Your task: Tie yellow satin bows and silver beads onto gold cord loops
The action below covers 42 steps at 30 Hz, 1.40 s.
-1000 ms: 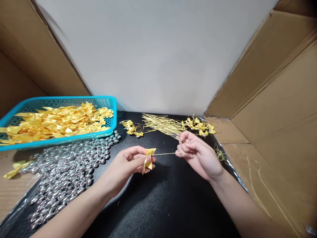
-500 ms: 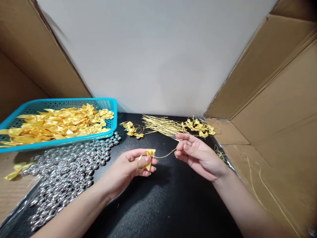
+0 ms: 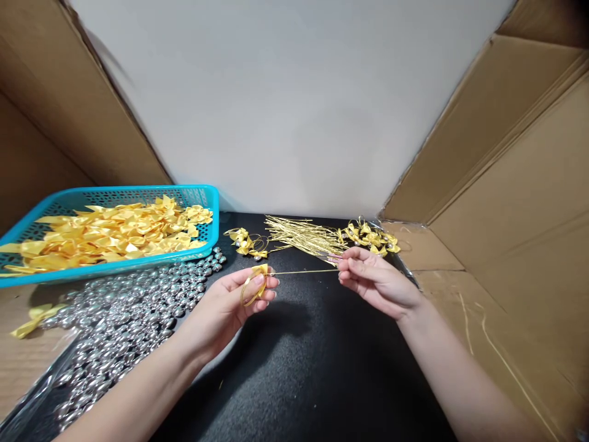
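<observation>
Between thumb and fingers, my left hand (image 3: 239, 298) pinches a yellow ribbon bow (image 3: 261, 271), with a loop of gold cord hanging by the thumb. From the bow a gold cord (image 3: 304, 271) runs straight and taut across to my right hand (image 3: 372, 276). The right fingertips are closed on the cord's other end. Both hands are raised above the black work surface (image 3: 294, 368). Whether a bead sits in the bow is hidden by my left fingers.
A blue basket (image 3: 216, 215) of yellow bows stands at left. Silver beads (image 3: 133, 319) are spread before it, beside a loose bow (image 3: 34, 320). Gold cords (image 3: 301, 235) lie at the back between finished bow pieces (image 3: 248, 244) and more bow pieces (image 3: 368, 236). Cardboard walls (image 3: 515, 153) flank the surface.
My hands have moved apart: the left a little to the left, the right slightly right and up. The cord between them was slack and curved and is now pulled straight.
</observation>
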Motion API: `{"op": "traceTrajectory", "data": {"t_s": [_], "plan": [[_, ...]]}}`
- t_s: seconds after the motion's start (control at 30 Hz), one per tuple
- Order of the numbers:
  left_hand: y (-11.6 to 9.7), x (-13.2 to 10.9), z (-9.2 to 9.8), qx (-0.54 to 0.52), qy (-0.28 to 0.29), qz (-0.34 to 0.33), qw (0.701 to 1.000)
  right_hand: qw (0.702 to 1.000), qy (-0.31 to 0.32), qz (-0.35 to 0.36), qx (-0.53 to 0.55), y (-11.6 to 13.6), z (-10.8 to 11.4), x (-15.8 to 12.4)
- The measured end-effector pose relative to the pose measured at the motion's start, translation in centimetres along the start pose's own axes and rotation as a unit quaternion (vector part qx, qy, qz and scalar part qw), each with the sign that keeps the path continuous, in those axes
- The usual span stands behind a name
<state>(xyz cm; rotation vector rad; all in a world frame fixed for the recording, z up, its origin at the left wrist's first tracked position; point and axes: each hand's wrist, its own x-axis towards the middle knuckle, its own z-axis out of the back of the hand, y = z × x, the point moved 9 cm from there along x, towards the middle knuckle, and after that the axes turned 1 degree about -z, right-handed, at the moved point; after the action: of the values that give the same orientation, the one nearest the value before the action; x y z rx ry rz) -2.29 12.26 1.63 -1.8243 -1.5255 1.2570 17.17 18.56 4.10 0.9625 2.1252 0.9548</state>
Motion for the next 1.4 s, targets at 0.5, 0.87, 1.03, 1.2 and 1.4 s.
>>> {"op": "traceTrajectory", "data": {"t_s": [0.5,0.87,1.03,1.2,1.4], "plan": [[0.0,-0.6,-0.1,-0.033,0.003,-0.008,0.999,0.995,0.016,0.027,-0.099,-0.4,-1.9,-0.4],[0.0,0.0,0.5,-0.016,-0.033,-0.022,0.999,0.97,0.138,0.018,-0.198,-1.1,-4.0,-1.3],[-0.2,0.0,0.5,-0.008,-0.033,-0.038,0.999,0.968,0.15,0.036,-0.199,-0.2,-4.0,-1.6],[-0.5,0.0,0.6,0.004,-0.037,-0.05,0.998,0.972,0.134,0.044,-0.189,0.2,-3.7,-1.5],[0.7,0.1,0.2,0.099,0.009,-0.003,0.995,0.957,0.047,0.139,-0.251,0.4,-3.9,-0.9]]}}
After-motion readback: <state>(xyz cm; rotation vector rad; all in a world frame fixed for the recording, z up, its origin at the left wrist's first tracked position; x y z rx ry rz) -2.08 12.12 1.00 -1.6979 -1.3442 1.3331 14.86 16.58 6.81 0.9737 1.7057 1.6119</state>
